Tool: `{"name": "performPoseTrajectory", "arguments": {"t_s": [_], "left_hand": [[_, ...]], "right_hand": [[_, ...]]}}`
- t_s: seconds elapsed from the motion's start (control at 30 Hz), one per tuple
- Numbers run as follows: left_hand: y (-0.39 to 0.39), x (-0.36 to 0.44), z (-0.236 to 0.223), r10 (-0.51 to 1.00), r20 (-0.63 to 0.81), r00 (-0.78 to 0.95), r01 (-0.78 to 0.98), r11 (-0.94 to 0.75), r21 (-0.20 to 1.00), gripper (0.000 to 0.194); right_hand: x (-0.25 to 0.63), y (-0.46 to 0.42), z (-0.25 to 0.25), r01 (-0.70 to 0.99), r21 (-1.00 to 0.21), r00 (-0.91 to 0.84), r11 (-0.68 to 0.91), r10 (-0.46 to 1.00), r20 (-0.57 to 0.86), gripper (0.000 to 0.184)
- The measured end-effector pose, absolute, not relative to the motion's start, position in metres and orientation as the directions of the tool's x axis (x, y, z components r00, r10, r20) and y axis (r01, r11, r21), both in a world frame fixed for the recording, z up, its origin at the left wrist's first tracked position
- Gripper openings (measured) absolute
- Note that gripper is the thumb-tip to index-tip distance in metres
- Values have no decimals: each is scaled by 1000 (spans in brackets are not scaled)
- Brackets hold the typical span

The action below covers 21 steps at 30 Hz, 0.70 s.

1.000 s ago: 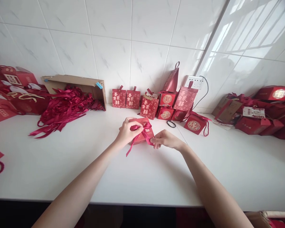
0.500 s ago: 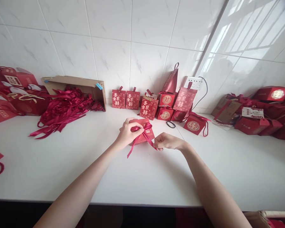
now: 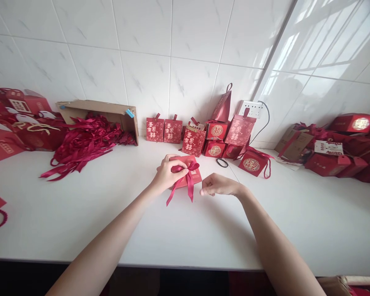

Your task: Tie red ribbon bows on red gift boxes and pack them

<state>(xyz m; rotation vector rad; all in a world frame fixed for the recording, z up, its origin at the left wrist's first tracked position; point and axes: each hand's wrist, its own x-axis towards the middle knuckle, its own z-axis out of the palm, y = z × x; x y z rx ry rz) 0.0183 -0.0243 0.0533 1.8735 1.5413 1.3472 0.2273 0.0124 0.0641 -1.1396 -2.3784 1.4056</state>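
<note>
Left fingers (image 3: 177, 163) pinch the bow (image 3: 193, 166) on the red box (image 3: 197, 177), just beside the closed, curled right fingers (image 3: 207, 188).

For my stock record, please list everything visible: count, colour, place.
table: 1, white, foreground
wall tiles: several, white, background
box: 1, red, table centre
bow: 1, crimson, on box
carton: 1, brown, back left
ribbons: many, crimson, spilling from carton
rear boxes: several, red, back
left boxes: several, red, left
right boxes: several, mostly red, right
ring: 1, black, centre-right
socket: 1, white, back right
cable: 1, grey, beside socket
cord: 1, red, left edge
left hand: 1, holding bow
right hand: 1, right of box
</note>
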Motion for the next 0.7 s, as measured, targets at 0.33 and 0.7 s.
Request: {"name": "performPoseTrajectory", "arguments": {"t_s": [0.33,0.7], "left_hand": [[-31,25,50,873,483,61,581,-425,694,5],[-24,20,37,815,575,-79,438,-490,754,33]], "right_hand": [[198,-5,62,548,-745,-208,381,924,320,55],[199,6,47,199,-892,-365,405,876,316,43]]}}
